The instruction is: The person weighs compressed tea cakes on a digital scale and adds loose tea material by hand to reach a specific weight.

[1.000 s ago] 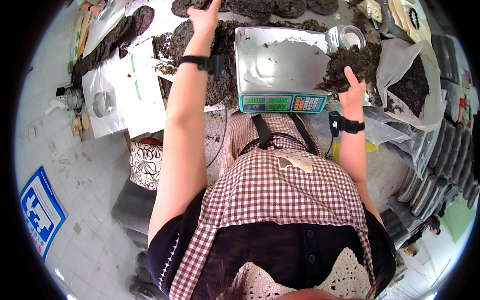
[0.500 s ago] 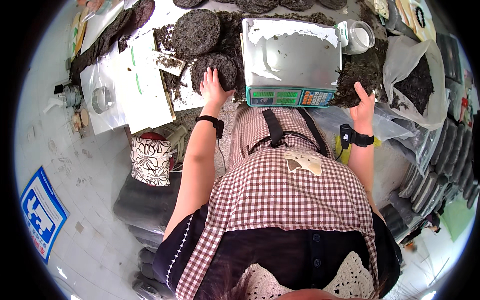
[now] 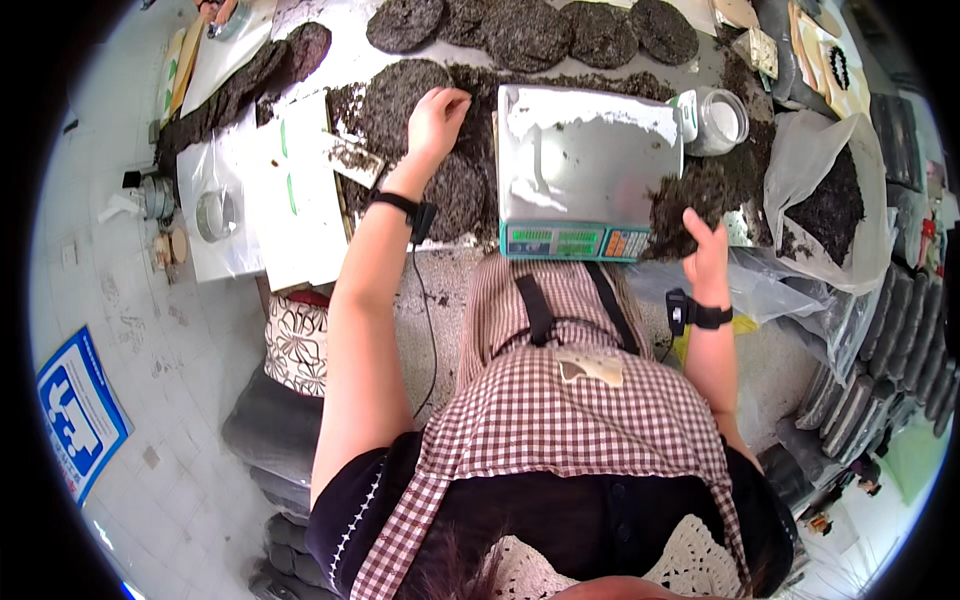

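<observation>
My left hand (image 3: 436, 118) reaches forward with bent fingers, the tips pressing on a flat round heap of dark dried leaves (image 3: 392, 100) left of the scale. A second dark leaf disc (image 3: 455, 195) lies just below it, by my wrist. The steel-topped scale (image 3: 585, 165) with its green display stands in front of me, its pan bare. My right hand (image 3: 706, 245) sits at the near edge of a pile of loose dark leaves (image 3: 705, 190) right of the scale, thumb up and fingers curled into the leaves. Both wrists wear black bands.
A row of round dark leaf cakes (image 3: 560, 30) lines the back of the table. A white jar (image 3: 722, 120) and a clear bag of leaves (image 3: 830, 195) are at right, with stacked dark discs (image 3: 900, 370) beyond. White sheets (image 3: 290, 190) and a metal ring (image 3: 215, 215) lie left.
My left hand pulled back from a far reach to the near disc, then moved onto the heap beside the scale. My right hand slid toward the pile's near edge.
</observation>
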